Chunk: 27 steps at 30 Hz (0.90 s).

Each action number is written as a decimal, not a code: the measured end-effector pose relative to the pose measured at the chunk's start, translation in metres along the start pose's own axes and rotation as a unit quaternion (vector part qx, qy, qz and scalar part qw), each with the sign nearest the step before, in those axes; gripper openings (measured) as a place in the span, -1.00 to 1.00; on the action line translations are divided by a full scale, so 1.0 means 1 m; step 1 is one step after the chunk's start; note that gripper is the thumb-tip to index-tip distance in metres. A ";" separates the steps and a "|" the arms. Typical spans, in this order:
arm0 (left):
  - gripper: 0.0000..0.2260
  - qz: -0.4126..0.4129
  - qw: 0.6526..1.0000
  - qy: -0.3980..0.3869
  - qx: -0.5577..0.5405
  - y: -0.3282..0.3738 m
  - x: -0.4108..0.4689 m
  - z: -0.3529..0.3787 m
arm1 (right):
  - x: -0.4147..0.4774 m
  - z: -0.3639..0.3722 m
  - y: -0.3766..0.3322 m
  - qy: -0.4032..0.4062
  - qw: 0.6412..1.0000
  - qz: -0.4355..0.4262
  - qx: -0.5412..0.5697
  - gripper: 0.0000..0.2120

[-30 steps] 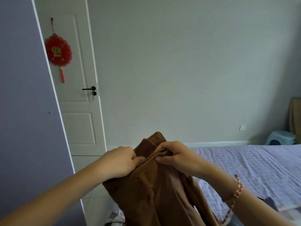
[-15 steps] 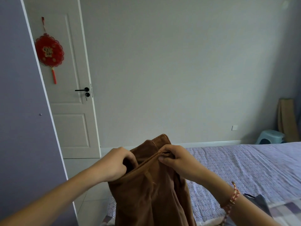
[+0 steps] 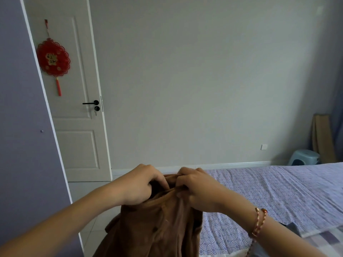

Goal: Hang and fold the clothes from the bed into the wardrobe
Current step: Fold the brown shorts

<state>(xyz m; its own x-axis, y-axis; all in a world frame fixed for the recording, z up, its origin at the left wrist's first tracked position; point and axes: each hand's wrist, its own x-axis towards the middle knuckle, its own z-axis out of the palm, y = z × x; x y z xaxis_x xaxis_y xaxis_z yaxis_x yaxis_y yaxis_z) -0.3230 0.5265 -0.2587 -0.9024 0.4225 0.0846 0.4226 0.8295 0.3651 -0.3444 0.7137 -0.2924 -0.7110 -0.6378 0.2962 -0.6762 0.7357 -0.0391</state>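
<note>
At the far left stands the lilac side of the wardrobe (image 3: 22, 127), and beyond it a white door (image 3: 74, 141) that is closed. Low in the middle, my left hand (image 3: 138, 184) has its fingers curled down, clamped on the top edge of a brown garment (image 3: 159, 223). The garment hangs from my grip in front of me, over the floor at the bed's near corner. Just to the right, nearly touching, my right hand (image 3: 198, 188) pinches the same edge, fingers bunched tight. A moment ago a flap of that edge stood up between my hands; now they have drawn closer and it is gathered under my fingers. I judge I am finding the garment's top to straighten it, so hanging or folding has not begun. The patterned lilac bed (image 3: 278, 186) stretches away to the right.
</note>
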 end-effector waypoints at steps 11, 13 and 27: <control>-0.76 -0.110 0.990 -0.012 0.091 -0.018 -0.001 0.020 | 0.001 -0.010 0.000 0.058 0.997 -0.043 0.022 -0.86; -0.72 -0.127 0.987 0.005 0.103 -0.023 0.000 0.028 | 0.000 -0.009 0.005 0.067 0.996 -0.055 -0.002 -0.82; -0.83 -0.382 0.902 -0.181 -0.082 -0.036 0.061 -0.041 | 0.043 0.004 0.051 0.039 0.986 0.085 0.140 -0.54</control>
<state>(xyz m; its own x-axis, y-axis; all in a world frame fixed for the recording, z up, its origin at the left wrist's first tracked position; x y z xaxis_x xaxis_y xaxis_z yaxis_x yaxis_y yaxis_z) -0.3972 0.5075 -0.2286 -0.8259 -0.1348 -0.5474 -0.3571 0.8765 0.3229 -0.4107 0.7229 -0.2853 -0.8084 -0.4838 0.3353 -0.5840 0.7307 -0.3537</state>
